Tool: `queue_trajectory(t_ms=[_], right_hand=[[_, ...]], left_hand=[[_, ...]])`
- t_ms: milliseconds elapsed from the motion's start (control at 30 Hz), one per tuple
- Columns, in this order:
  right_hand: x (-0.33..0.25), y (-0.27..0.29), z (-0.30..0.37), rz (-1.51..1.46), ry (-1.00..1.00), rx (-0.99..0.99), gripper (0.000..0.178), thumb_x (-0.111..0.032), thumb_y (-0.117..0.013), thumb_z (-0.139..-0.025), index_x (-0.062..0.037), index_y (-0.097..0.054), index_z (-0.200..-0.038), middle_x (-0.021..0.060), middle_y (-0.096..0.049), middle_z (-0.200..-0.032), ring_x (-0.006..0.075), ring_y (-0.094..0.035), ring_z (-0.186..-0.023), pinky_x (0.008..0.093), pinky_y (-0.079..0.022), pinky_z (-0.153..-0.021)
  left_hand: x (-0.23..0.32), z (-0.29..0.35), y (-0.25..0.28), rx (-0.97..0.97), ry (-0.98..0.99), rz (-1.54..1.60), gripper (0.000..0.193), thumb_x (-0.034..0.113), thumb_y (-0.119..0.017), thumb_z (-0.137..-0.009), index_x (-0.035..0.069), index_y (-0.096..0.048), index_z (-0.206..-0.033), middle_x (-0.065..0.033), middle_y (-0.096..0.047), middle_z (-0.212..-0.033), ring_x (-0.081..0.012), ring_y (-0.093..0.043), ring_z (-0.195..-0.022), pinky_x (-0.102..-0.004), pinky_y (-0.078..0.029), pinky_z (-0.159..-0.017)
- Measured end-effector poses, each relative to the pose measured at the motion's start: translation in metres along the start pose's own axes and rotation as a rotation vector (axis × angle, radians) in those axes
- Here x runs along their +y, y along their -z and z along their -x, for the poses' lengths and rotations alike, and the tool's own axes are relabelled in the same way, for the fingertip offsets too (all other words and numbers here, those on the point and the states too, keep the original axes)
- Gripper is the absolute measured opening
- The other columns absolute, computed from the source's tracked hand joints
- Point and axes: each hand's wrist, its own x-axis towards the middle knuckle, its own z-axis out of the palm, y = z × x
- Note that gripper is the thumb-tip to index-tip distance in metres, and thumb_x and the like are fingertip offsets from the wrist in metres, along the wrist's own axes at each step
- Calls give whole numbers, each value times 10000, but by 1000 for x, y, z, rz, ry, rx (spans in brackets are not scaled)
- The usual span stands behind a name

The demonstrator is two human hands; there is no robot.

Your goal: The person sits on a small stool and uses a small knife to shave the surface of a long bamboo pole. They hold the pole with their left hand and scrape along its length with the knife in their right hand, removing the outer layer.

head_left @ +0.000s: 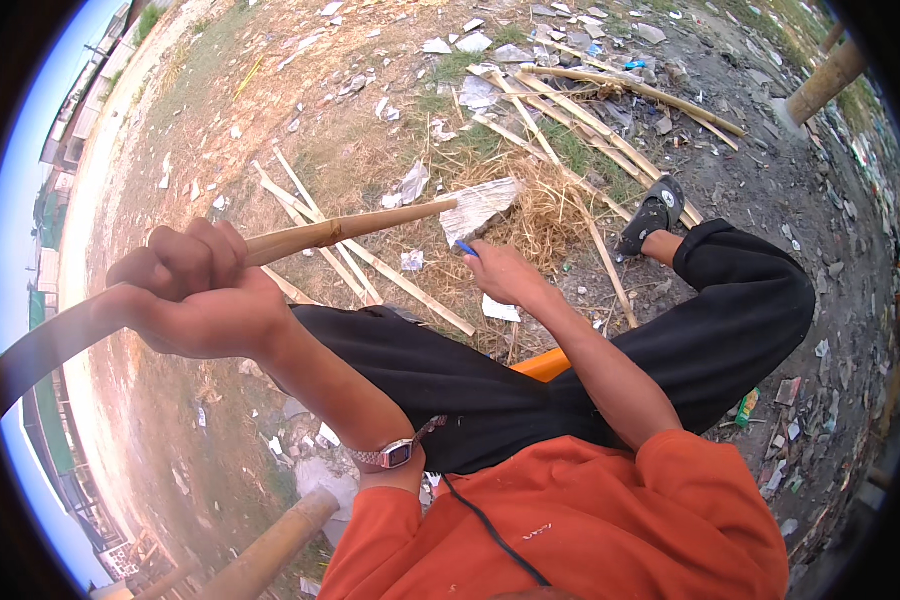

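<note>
A long split bamboo strip (340, 230) runs from the left edge through my left hand (200, 285), whose fingers are wrapped round it. Its far end tapers to a narrow tip in front of me, above a whitish crumpled sheet (482, 208) on the ground. My right hand (505, 275) is closed on a small tool with a blue end (466, 248). Only that blue end shows, so its kind cannot be made out. The right hand is below the strip's tip and apart from it. Curled shavings (550, 215) lie in a heap just beyond it.
Several bamboo strips (370, 265) lie crossed at centre left, and more bamboo strips (610, 140) lie at the far right. A bamboo post (828, 82) stands at right; a bamboo pole (275, 545) is at lower left. Between my legs shows an orange seat (542, 365). Litter is scattered around.
</note>
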Motion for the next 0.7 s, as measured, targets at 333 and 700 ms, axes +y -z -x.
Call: queue_trajectory(t_ms=[333,700], right_hand=[[-110,8,46,-254,313,422,201,-200,-422,-941,-22,-426,-1034,254,-555,-600,456,-569,-595,531,-449,-558],[-99,2,33,-100,226,395,179,-185,-484,-916,-44,-451,-1022,237,-573,-599,467,-555,-555,533,-447,-504]], left_hand=[[-3,0,23,-344,50,276,470,579,-355,-920,172,-318,-690,56,-228,-453,-39,-119,-362,-206,-120,-323],[-2,1,25,-295,64,242,488,590,-339,-920,155,-307,-700,33,-217,-451,-46,-105,-366,-234,-105,-325]])
